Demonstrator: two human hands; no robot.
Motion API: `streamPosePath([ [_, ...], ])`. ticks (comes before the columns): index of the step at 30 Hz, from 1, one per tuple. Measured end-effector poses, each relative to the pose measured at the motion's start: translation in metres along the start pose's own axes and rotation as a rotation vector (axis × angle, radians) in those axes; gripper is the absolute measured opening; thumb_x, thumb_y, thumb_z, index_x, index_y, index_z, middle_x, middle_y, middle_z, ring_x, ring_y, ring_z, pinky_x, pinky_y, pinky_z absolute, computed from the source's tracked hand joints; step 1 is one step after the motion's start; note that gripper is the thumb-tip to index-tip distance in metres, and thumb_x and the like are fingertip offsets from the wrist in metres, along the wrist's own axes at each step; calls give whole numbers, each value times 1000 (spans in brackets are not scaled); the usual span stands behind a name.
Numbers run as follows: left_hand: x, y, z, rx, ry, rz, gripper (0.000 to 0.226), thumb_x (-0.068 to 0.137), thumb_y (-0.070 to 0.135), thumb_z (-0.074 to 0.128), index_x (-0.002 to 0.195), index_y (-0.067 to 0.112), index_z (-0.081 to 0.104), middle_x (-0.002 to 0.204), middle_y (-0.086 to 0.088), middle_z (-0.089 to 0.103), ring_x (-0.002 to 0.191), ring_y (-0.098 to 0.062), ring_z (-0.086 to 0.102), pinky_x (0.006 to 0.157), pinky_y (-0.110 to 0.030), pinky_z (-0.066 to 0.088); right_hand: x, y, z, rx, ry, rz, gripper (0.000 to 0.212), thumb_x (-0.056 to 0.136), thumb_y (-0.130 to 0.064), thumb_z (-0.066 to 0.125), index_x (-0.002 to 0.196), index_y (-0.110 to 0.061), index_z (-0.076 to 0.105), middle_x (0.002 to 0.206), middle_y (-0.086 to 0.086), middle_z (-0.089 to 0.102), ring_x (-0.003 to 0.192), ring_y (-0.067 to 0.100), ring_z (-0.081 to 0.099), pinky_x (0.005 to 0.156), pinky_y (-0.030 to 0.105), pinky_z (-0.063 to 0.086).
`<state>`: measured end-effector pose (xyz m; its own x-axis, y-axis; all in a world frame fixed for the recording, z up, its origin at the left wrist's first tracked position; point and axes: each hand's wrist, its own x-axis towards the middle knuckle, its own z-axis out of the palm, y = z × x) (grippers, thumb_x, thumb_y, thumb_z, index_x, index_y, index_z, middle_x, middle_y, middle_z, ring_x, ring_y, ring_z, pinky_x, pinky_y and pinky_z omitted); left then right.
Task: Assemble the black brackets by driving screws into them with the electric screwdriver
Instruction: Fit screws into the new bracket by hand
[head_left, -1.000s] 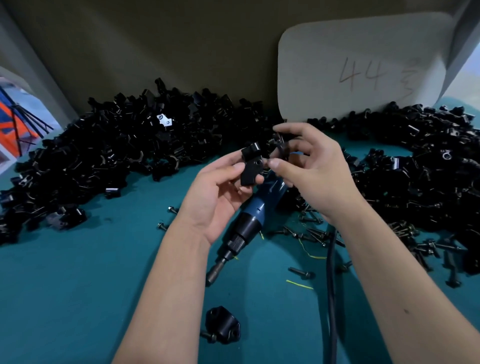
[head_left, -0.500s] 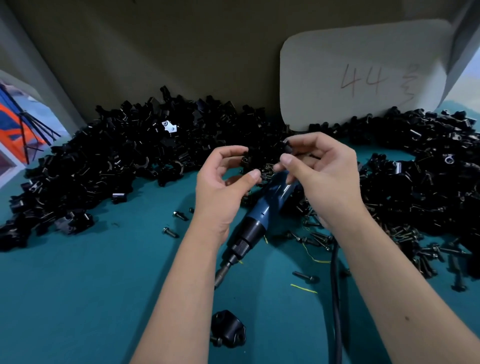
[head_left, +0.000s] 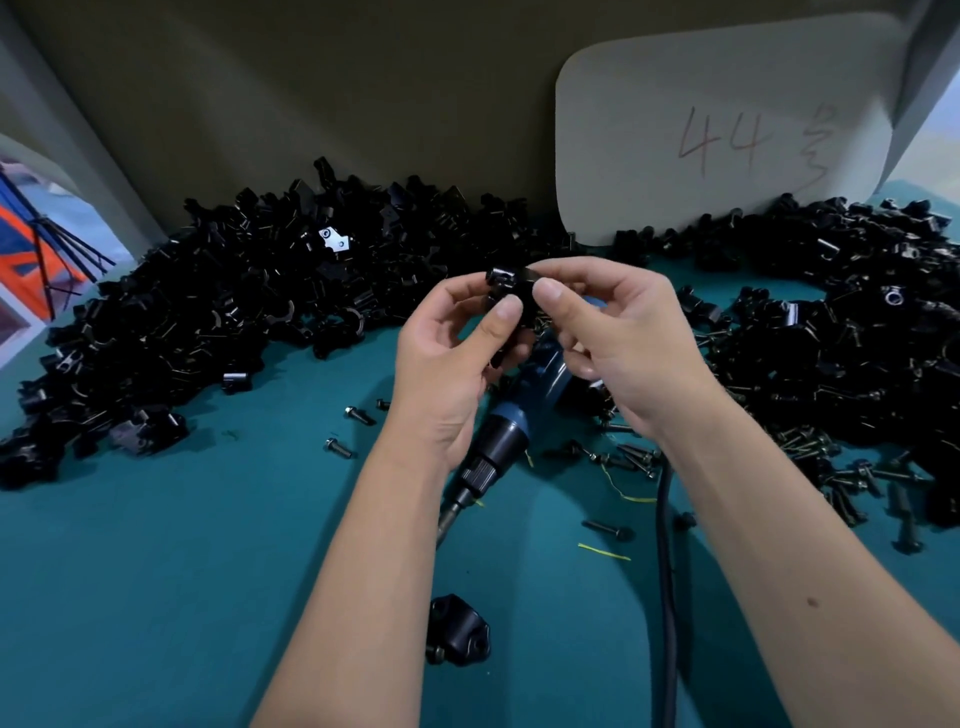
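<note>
Nearest the camera, an assembled bracket (head_left: 457, 630) is lying on the teal bench (head_left: 156, 571), a screw head showing at its lower left edge. A black cable (head_left: 666, 561) is running up the bench just right of it, passing under the right forearm. Two yellow wire scraps (head_left: 605, 552) are lying near the cable.

Further up, the electric screwdriver (head_left: 501, 441) is lying on the bench beneath both wrists, bit pointing toward the camera and left, blue body partly hidden by the hands. Loose screws (head_left: 628, 457) are lying scattered to its right, and two single ones are lying to its left (head_left: 340, 448).

Above the screwdriver, both hands are meeting around one black bracket (head_left: 506, 283). The left hand (head_left: 452, 358) is pinching it, thumb tip pressing on its near face with fingers curling behind. The right hand (head_left: 618, 332) is gripping the same piece from the right, thumb tip beside the left thumb. Whether a screw is sitting in this piece cannot be told.

Beyond the hands, a large heap of black brackets (head_left: 234, 312) is covering the left rear of the bench, one pale metal part (head_left: 334, 240) lying on top. A second heap (head_left: 857, 312) is filling the right rear. At the back, a pale board (head_left: 727, 130) with "44" handwritten on it is leaning against the wall.
</note>
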<state>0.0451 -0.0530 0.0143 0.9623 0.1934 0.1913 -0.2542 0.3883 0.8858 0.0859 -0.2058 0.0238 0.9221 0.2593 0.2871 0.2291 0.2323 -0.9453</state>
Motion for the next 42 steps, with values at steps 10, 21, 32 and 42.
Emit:
streamPosePath([
  [10,-4,2,5,-141,7,-99,25,77,13,75,100,7,69,95,-9,77,83,-20,76,77,-29,63,0,-8,-19,-151,-142,2,17,93,-5,75,109,-8,77,97,24,75,89,42,75,55,26,52],
  [21,-2,2,2,-103,12,-140,29,76,15,76,102,3,70,90,-7,75,77,-18,73,68,-25,61,1,-10,-26,-329,-184,-76,22,87,-12,83,108,-16,79,96,6,80,82,28,77,61,27,58],
  [32,-1,1,-3,-54,4,-146,25,74,13,78,96,7,69,93,-10,73,79,-23,75,75,-33,64,0,-24,-37,-591,-221,59,22,79,-31,90,96,-24,78,84,-4,77,72,15,73,58,26,60],
  [42,1,-1,-8,-45,62,-172,9,88,8,75,91,15,71,98,-9,72,83,-28,75,90,-38,63,-2,-25,-45,-1207,-493,349,17,77,-20,92,73,-29,78,61,-26,66,61,-11,60,55,8,40],
])
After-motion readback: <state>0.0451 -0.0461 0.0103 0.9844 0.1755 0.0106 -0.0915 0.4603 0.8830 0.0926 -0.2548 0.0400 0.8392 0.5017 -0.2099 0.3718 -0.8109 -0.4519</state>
